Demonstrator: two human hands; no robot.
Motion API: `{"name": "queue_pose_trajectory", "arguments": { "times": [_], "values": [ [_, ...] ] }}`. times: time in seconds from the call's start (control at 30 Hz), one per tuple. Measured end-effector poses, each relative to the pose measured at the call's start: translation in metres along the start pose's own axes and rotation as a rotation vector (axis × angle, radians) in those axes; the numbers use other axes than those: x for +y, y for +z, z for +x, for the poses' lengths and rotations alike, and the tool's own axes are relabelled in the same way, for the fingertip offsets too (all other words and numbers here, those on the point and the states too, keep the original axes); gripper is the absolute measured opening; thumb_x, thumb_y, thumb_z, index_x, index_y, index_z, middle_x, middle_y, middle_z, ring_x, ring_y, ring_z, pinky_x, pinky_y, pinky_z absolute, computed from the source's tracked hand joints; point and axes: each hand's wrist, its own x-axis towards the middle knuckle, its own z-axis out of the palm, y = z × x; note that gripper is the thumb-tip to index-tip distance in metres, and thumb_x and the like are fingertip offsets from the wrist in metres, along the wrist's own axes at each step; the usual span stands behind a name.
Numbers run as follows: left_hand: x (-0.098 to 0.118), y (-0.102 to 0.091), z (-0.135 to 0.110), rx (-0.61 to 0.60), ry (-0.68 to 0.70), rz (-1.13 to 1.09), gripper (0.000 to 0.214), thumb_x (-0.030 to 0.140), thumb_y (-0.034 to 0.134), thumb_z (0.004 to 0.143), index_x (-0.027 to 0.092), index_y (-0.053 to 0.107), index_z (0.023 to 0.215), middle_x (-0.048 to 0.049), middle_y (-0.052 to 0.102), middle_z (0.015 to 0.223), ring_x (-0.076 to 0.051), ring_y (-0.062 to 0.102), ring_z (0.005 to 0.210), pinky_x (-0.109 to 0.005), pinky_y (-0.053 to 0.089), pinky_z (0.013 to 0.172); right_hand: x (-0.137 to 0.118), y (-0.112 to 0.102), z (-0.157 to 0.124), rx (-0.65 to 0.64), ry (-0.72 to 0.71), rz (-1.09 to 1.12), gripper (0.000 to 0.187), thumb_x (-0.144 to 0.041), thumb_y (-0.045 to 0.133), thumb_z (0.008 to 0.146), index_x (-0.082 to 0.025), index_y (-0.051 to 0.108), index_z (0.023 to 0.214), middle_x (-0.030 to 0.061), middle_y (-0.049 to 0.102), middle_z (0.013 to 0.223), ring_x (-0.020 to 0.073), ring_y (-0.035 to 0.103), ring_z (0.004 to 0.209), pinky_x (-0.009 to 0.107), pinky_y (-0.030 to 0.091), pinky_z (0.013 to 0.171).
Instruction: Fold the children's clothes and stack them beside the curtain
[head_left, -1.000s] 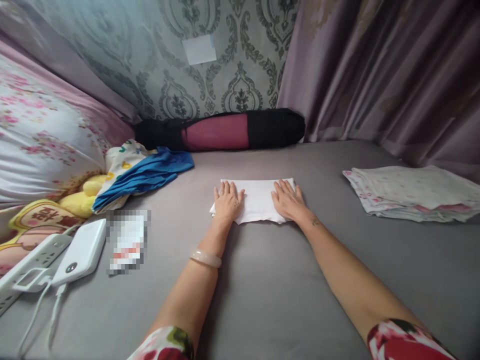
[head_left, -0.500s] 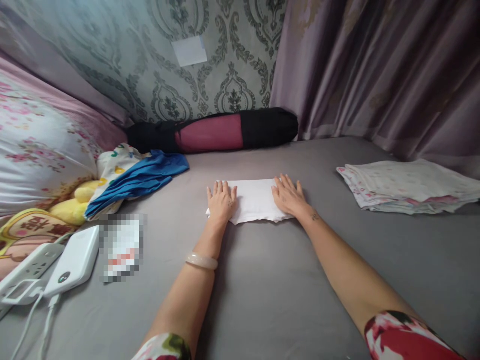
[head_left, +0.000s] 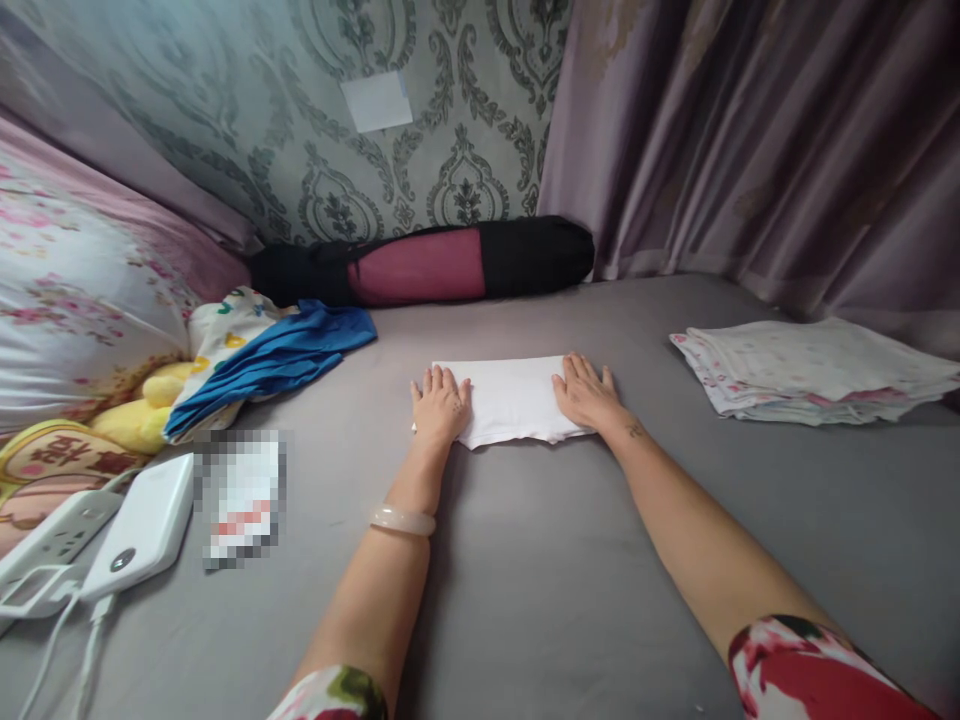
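Note:
A folded white cloth (head_left: 510, 400) lies flat on the grey bed sheet (head_left: 540, 560) in the middle of the view. My left hand (head_left: 439, 404) rests palm down on the cloth's left end, fingers stretched out. My right hand (head_left: 586, 393) lies flat on its right end, fingers spread. A pale bangle (head_left: 402, 520) circles my left wrist. Neither hand grips anything.
A stack of folded floral cloths (head_left: 810, 370) sits at the right. A blue garment (head_left: 277, 355) and a yellow plush toy (head_left: 146, 410) lie at the left, with a white power bank (head_left: 142, 525) and power strip (head_left: 45, 550). A black and maroon roll (head_left: 427, 265) lies by the wall.
Both hands have slid apart along the white cloth toward its two ends. The view has shifted slightly to the right.

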Motion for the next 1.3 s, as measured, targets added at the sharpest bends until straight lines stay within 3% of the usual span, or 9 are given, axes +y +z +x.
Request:
{"name": "queue_pose_trajectory", "arguments": {
  "times": [0.17,0.3,0.47,0.7,0.8,0.93,1.1,1.3],
  "values": [
    [0.009,0.000,-0.001,0.136,0.129,-0.030,0.053,0.038,0.019,0.100,0.014,0.045,0.140,-0.0116,0.043,0.149,-0.023,0.031,0.143,-0.048,0.018,0.119,-0.020,-0.007,0.000,0.024,-0.093,0.007,0.062,-0.035,0.016,0.098,-0.003,0.028,0.150,0.0138,0.021,0.158,0.0251,0.016,0.147,0.051,0.008,0.118],
    [0.017,0.003,-0.005,0.073,0.265,-0.045,0.053,0.043,0.022,0.100,0.017,0.044,0.141,-0.0099,0.043,0.150,-0.023,0.031,0.142,-0.048,0.021,0.118,-0.046,-0.007,0.003,-0.025,-0.186,0.038,0.061,-0.036,0.016,0.098,-0.007,0.029,0.150,0.0119,0.022,0.159,0.0231,0.015,0.147,0.049,0.007,0.119],
    [0.017,0.009,-0.006,-0.010,0.271,-0.056,0.054,0.045,0.023,0.100,0.016,0.042,0.142,-0.0120,0.039,0.151,-0.027,0.032,0.142,-0.051,0.026,0.115,-0.055,0.001,0.010,-0.079,-0.166,0.052,0.062,-0.038,0.016,0.098,-0.006,0.028,0.151,0.0126,0.022,0.158,0.0246,0.017,0.146,0.050,0.010,0.118],
    [0.017,0.009,-0.006,-0.001,0.269,-0.116,0.050,0.044,0.029,0.099,0.017,0.045,0.138,-0.0140,0.040,0.150,-0.029,0.032,0.141,-0.052,0.024,0.114,-0.051,0.003,0.013,-0.095,-0.166,0.042,0.062,-0.038,0.018,0.098,-0.006,0.027,0.151,0.0130,0.022,0.158,0.0259,0.018,0.146,0.050,0.011,0.118],
    [0.017,0.009,-0.003,0.053,0.263,-0.230,0.041,0.038,0.035,0.098,0.017,0.051,0.130,-0.0150,0.049,0.143,-0.029,0.038,0.137,-0.052,0.026,0.113,-0.059,0.000,0.013,-0.082,-0.142,0.030,0.060,-0.035,0.020,0.097,-0.005,0.032,0.148,0.0153,0.024,0.158,0.0270,0.018,0.146,0.050,0.012,0.118],
    [0.011,0.011,0.009,0.190,0.143,-0.578,0.030,0.021,0.040,0.094,0.015,0.058,0.117,-0.0158,0.064,0.122,-0.025,0.057,0.117,-0.041,0.041,0.102,-0.081,-0.003,0.013,0.007,-0.164,0.016,0.056,-0.029,0.023,0.097,-0.004,0.039,0.144,0.0172,0.024,0.157,0.0266,0.018,0.146,0.048,0.012,0.118],
    [-0.002,0.011,0.023,0.408,-0.135,-1.062,0.022,0.013,0.041,0.086,0.017,0.063,0.090,-0.0105,0.070,0.094,-0.021,0.066,0.092,-0.034,0.049,0.086,-0.109,0.003,0.011,-0.030,-0.221,0.073,0.060,-0.034,0.021,0.097,-0.004,0.031,0.149,0.0159,0.026,0.157,0.0261,0.020,0.146,0.045,0.013,0.118],
    [-0.009,0.005,0.026,0.461,-0.331,-1.480,0.018,0.016,0.042,0.083,0.016,0.059,0.088,-0.0022,0.065,0.074,-0.013,0.064,0.066,-0.026,0.050,0.068,-0.117,0.013,0.009,-0.026,-0.201,0.060,0.061,-0.036,0.021,0.098,-0.002,0.031,0.148,0.0172,0.026,0.156,0.0258,0.019,0.145,0.044,0.012,0.118]
  ]
}}
